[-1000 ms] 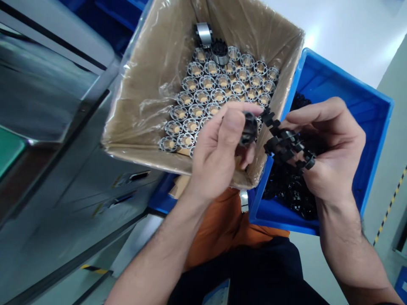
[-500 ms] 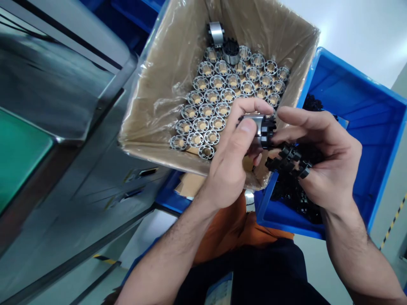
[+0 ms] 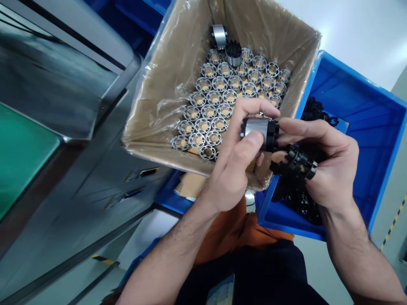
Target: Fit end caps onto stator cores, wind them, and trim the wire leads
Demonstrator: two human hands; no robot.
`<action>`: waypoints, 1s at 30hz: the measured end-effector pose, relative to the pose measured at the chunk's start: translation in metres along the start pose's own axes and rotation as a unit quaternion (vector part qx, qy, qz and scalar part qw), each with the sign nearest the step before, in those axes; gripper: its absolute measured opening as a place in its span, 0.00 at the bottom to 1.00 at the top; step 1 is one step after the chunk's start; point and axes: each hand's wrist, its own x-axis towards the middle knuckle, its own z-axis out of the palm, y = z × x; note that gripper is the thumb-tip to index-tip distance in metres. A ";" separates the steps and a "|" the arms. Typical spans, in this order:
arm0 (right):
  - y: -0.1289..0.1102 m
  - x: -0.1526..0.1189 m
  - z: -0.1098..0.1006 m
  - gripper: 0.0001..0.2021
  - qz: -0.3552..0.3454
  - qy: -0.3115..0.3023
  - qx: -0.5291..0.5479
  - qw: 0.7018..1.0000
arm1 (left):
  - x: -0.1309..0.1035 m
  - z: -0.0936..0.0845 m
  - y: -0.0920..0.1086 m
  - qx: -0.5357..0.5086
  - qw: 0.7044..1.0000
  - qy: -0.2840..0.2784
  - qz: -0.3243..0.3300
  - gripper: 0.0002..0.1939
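My left hand point(image 3: 233, 169) grips a silver metal ring point(image 3: 255, 126) between thumb and fingers, lying on its side above the box. A black toothed ring point(image 3: 272, 135) sits against the metal ring's right end, and black teeth also show at its left end. My right hand point(image 3: 333, 161) touches that black end with its fingertips. In its palm and lower fingers it holds more black toothed rings point(image 3: 295, 162); how many I cannot tell. Below stand many slotted metal rings point(image 3: 209, 111) in rows. Two metal rings with black toothed ends, one of them this ring point(image 3: 219, 36), lie on top at the back.
A cardboard box point(image 3: 171, 51) lined with clear plastic holds the metal rings. To its right, a blue bin point(image 3: 359, 101) contains a heap of black toothed parts point(image 3: 314, 111). A grey metal machine point(image 3: 104, 169) with a green surface point(image 3: 25, 156) stands at left.
The silver ring has turned slightly in my left hand, showing more of its smooth side. The loose black rings in my right hand have tilted and drawn closer together.
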 end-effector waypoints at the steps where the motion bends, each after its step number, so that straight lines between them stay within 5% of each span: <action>1: 0.000 0.000 -0.001 0.28 0.000 -0.006 -0.005 1.000 | 0.000 0.000 0.003 0.007 1.000 0.001 -0.012 0.13; 8: -0.001 0.001 -0.004 0.25 -0.025 -0.028 -0.006 0.999 | -0.002 -0.003 -0.005 0.030 0.999 0.003 -0.027 0.21; 17: -0.005 0.003 -0.006 0.21 -0.045 -0.038 -0.032 0.998 | -0.001 -0.002 0.005 -0.060 0.996 -0.047 -0.042 0.15; 30: 0.000 0.003 -0.005 0.17 -0.056 -0.034 -0.036 0.997 | -0.002 -0.001 0.001 0.001 0.998 -0.028 -0.054 0.17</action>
